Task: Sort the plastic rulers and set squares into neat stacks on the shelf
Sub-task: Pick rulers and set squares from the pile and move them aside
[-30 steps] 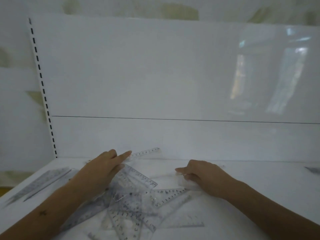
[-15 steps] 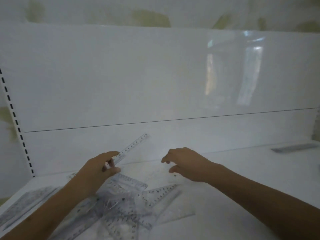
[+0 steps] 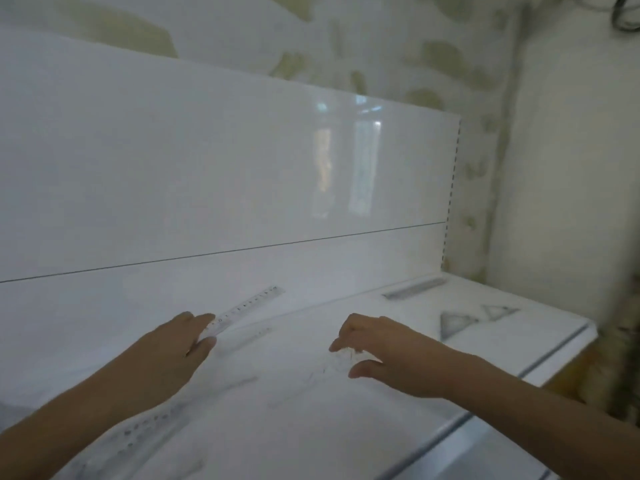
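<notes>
Far right of shelf (image 3: 519,344) — ruler stack (image 3: 414,290), two set squares (image 3: 456,321), prob. stacked.

Clear ruler (image 3: 247,308) raised, tilted; two set squares (image 3: 456,322) (far right) flat on shelf (image 3: 398,427).

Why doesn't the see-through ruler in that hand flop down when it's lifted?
The clear ruler is probably stiff: pinched at one end by the left hand, it sticks out straight without sagging. It looks thin, so likely light. Its smooth plastic could be slippery on the glossy white shelf.
</notes>
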Demonstrator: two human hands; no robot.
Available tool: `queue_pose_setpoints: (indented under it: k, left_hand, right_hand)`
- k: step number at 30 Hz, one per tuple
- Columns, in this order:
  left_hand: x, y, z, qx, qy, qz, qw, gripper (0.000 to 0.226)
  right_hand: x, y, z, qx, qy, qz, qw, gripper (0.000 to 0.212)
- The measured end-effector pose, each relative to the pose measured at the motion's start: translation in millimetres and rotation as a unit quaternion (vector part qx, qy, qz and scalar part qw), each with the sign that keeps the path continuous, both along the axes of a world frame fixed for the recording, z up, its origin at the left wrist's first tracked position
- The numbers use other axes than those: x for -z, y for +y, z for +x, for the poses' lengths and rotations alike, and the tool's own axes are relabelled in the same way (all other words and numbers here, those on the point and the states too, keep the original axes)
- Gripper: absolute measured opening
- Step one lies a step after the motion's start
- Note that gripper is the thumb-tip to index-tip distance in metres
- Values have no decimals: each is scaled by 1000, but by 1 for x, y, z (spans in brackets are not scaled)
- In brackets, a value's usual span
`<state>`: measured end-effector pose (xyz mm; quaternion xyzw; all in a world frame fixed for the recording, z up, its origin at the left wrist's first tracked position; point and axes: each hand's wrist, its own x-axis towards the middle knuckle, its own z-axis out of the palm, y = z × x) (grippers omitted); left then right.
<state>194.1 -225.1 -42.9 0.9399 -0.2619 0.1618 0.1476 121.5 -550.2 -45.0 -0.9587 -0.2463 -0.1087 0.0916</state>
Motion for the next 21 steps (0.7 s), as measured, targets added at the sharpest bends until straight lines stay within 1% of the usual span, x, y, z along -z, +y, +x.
queue_pose_setpoints:
  k: [2, 5, 7, 12, 16, 21]
  left_hand:
    - [2, -39, 5, 11, -11, -15, 1000, 30]
    - [10, -92, 12, 35, 3, -44, 998, 29]
    - [15, -124, 16, 49, 14, -52, 997, 24]
    - [22, -223, 31, 47, 38, -83, 995, 24]
    - [21, -299, 53, 37, 58, -68, 995, 29]
    - [22, -366, 95, 54, 68, -18, 996, 28]
  right_hand:
    - [-1, -43, -13, 28, 5, 24, 999, 33]
    - [1, -108, -29, 64, 14, 52, 996, 33]
    - [3, -148, -38, 79, 26, 70, 994, 32]
    - [11, -259, -58, 110, 47, 101, 988, 30]
    - [19, -333, -62, 127, 49, 108, 985, 24]
    - [24, -388, -52, 123, 55, 101, 986, 25]
